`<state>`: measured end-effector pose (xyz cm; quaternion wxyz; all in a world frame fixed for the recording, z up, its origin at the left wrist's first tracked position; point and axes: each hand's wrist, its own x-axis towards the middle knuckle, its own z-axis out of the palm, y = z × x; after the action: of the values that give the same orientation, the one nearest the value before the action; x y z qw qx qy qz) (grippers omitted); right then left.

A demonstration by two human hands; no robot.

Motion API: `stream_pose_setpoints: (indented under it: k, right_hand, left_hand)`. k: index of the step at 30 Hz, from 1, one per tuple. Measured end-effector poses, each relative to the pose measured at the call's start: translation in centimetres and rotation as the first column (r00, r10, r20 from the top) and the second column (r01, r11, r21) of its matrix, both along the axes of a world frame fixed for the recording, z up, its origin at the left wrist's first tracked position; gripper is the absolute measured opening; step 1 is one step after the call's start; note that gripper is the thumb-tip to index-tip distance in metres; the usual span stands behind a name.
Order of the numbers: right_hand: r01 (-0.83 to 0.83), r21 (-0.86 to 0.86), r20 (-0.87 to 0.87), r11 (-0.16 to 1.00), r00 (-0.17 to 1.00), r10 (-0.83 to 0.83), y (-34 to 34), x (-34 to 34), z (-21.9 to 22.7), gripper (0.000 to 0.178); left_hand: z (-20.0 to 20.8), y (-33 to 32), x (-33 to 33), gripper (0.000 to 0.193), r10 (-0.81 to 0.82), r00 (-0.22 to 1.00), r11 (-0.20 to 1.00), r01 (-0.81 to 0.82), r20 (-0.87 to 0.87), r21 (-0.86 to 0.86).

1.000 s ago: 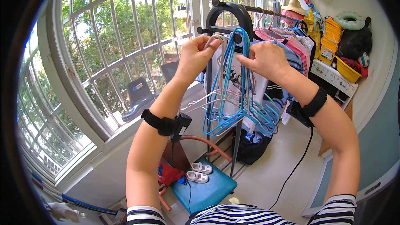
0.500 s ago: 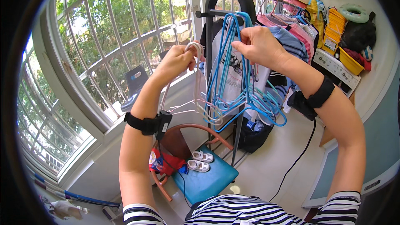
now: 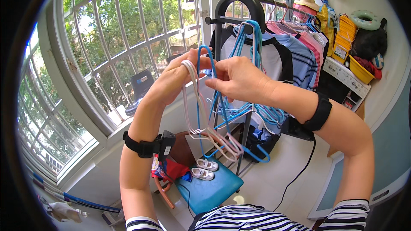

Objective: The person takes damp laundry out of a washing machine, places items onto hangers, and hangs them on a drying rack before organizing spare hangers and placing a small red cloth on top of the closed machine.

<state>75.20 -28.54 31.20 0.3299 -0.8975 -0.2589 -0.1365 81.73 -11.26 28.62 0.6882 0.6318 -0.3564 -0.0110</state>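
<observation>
My left hand is closed, with several white and pale pink wire hangers hooked over its thumb side and hanging down. A blue hanger dangles beside them, its loop at the left fingertips. My right hand pinches that same blue hanger from the right, and the two hands nearly meet. Just behind my right hand, a bunch of blue hangers, with a few paler ones, hangs on the near end of a black clothes rack. Some lower parts of the hangers overlap and are hard to separate.
Shirts hang along the rack. Below my hands stands a chair with a blue seat, bearing white shoes and red cloth. Barred windows line the left. A yellow basin sits on a cabinet at right.
My right hand has moved left from the bunch on the rack, bringing a blue hanger to my left hand. The white hangers have shifted slightly left and lower.
</observation>
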Motion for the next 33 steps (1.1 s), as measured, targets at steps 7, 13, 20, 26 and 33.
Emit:
stream_pose_setpoints:
  k: [7, 13, 20, 26, 33]
  right_hand:
    - [-0.118, 0.229, -0.217, 0.966, 0.961, 0.169, 1.1, 0.0, 1.1, 0.029]
    - [-0.045, 0.287, -0.264, 0.957, 0.956, 0.125, 1.5, 1.0, 1.8, 0.030]
    - [0.072, 0.349, -0.321, 0.934, 0.946, 0.047, 2.6, 2.7, 3.8, 0.043]
    - [0.164, 0.240, 0.007, 0.957, 0.985, -0.171, 3.5, 7.5, 2.3, 0.034]
    - [0.211, 0.274, 0.191, 0.938, 0.944, -0.269, 2.7, 11.6, 2.5, 0.029]
  left_hand:
    - [1.8, -0.2, 0.3, 0.044, -0.090, 0.993, 0.995, 0.086, -0.073, -0.057]
    - [3.6, -0.7, 1.6, 0.032, 0.090, 0.996, 0.994, -0.091, -0.014, -0.054]
    - [5.3, -1.2, 4.6, 0.027, 0.122, 0.991, 0.985, -0.115, 0.055, -0.125]
    - [6.0, -1.1, 8.7, 0.023, 0.067, 0.994, 0.996, -0.062, 0.082, -0.065]
    - [7.4, 0.0, 13.2, 0.027, -0.157, 0.971, 0.987, 0.151, 0.178, 0.049]
